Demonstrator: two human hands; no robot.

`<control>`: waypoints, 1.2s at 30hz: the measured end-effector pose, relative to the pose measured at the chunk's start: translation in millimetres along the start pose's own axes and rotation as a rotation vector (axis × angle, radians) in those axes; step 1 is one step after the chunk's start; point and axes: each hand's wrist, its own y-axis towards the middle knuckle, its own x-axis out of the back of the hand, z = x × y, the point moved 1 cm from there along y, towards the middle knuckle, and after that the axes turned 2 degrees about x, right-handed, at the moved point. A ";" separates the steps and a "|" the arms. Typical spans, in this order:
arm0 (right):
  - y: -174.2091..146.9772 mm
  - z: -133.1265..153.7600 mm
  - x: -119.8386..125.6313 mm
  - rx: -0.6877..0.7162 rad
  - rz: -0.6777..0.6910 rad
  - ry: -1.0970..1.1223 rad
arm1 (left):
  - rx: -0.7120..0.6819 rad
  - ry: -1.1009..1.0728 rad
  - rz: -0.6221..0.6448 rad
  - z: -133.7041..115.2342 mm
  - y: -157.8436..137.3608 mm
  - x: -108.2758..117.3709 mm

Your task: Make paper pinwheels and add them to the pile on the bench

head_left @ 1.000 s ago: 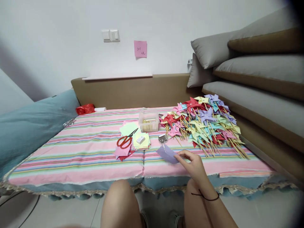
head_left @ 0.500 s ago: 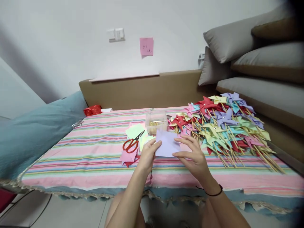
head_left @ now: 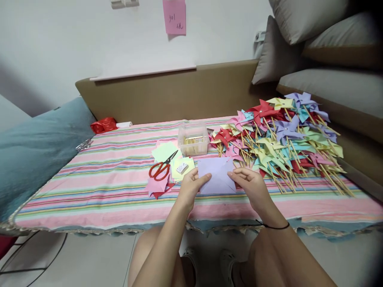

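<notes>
Between my hands is a purple paper square with diagonal lines running in from its corners. My left hand pinches its left edge, thumb on top. At the right edge my right hand grips it the same way, fingers behind. Left of the paper lie red-handled scissors on a stack of coloured paper. A small white-and-grey box rests on yellow paper squares. Just behind the purple sheet stands a clear plastic box with thin wooden sticks inside.
A large heap of finished paper pinwheels on sticks covers the right side of the striped cloth. Grey cushions are stacked behind it. A red plastic bag and a blue cushion are at the left.
My right hand's spread fingers have closed on the paper's right edge, and the sheet now lies flatter between both hands. The view has tilted downward.
</notes>
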 end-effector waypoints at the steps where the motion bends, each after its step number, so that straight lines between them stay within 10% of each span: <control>1: -0.4 0.5 -0.3 0.006 0.014 -0.011 | 0.005 0.006 -0.011 1.6 -0.4 -1.2; 18: -7.6 1.9 -7.7 0.409 0.077 -0.189 | -0.003 0.058 -0.110 13.1 -4.8 0.2; 36: -7.9 -1.0 -14.4 0.443 0.055 -0.141 | 0.027 0.073 -0.065 10.1 -10.4 -3.1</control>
